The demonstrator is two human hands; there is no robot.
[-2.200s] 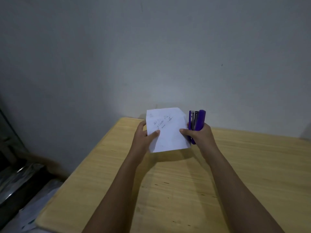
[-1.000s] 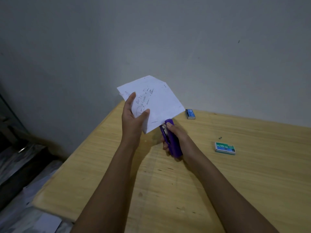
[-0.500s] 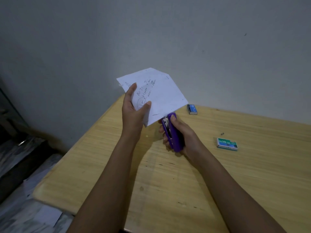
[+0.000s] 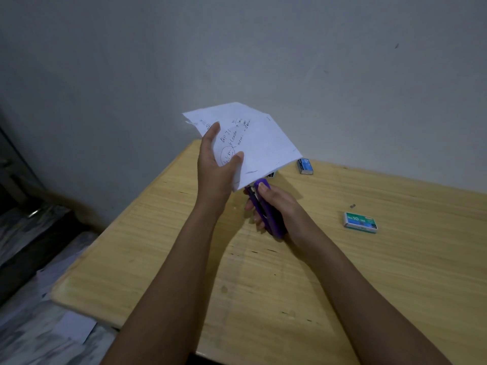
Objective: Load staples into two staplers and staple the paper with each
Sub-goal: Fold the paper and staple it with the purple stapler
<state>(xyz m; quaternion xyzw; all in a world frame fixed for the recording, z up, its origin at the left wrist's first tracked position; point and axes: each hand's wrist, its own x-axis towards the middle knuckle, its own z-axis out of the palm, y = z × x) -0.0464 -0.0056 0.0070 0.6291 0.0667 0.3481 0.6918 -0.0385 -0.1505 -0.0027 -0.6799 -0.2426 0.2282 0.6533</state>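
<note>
My left hand (image 4: pixel 214 171) holds a white sheet of paper (image 4: pixel 261 143) with handwriting, lifted above the wooden table (image 4: pixel 369 272). My right hand (image 4: pixel 279 209) grips a purple stapler (image 4: pixel 266 209), thumb on its front end. The stapler's mouth sits at the paper's lower edge. A small dark object (image 4: pixel 271 175) peeks out from under the paper's edge; I cannot tell what it is.
A green staple box (image 4: pixel 360 221) lies on the table right of my right hand. A blue staple box (image 4: pixel 305 166) sits near the wall (image 4: pixel 263 48). A tiny loose piece (image 4: pixel 352 206) lies between them. Left of the table's edge the floor holds papers and dark clutter (image 4: pixel 39 259).
The paper went from flat and facing me to tilted with its corner at the stapler's mouth. My right hand turned the stapler from upright to pointing away and moved it up to the paper's edge.
</note>
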